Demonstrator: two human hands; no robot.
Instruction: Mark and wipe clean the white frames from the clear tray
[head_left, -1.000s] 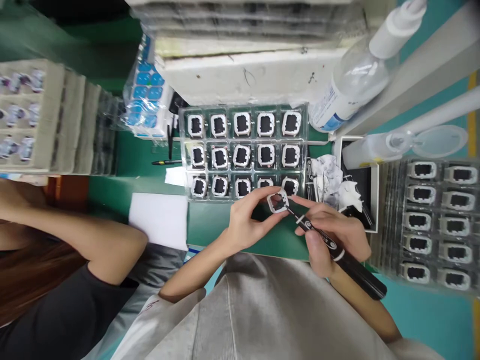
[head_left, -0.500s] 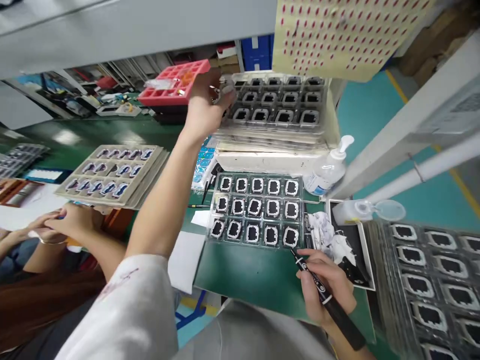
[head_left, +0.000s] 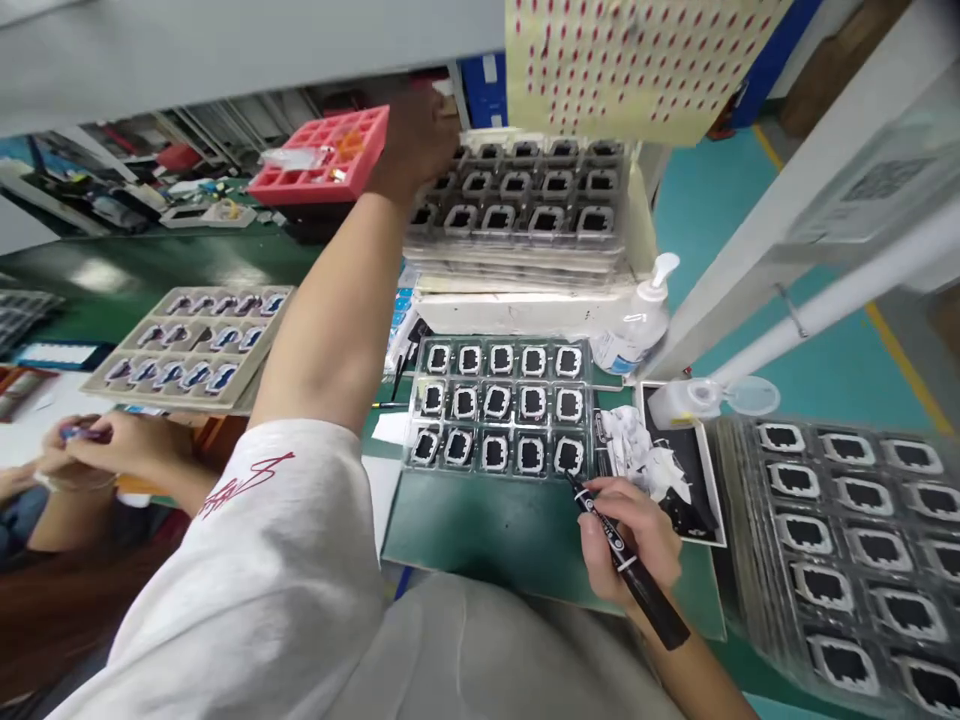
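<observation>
The clear blister tray of fifteen white-framed square parts, lying on the green mat, is taken as the reference.

Right hand: seen just in front of the tray's near right corner, resting on the mat. A black marker pen is pinched between thumb and fingers, the fingers curled closed around its barrel. The tip is pointed up and left, just short of the nearest right-hand part in the tray's front row; contact cannot be confirmed.

Left hand: extended far beyond the tray, at the back left corner of a raised stack of trays loaded with the same kind of parts. The hand is in shadow and seen from the back; whether it is spread or gripping cannot be told. The sleeve is white with a red mark.

Surroundings, relative to the tray:
- Right: crumpled white wipes on a black sheet, then another stack of loaded trays.
- Behind right: a pump bottle and a small clear bottle.
- Far behind left: a red compartment tray.
- Left: a beige tray of small blue-and-white parts, and a co-worker's hands holding a small item.
- Above the raised stack: a hanging sheet of red dots.
</observation>
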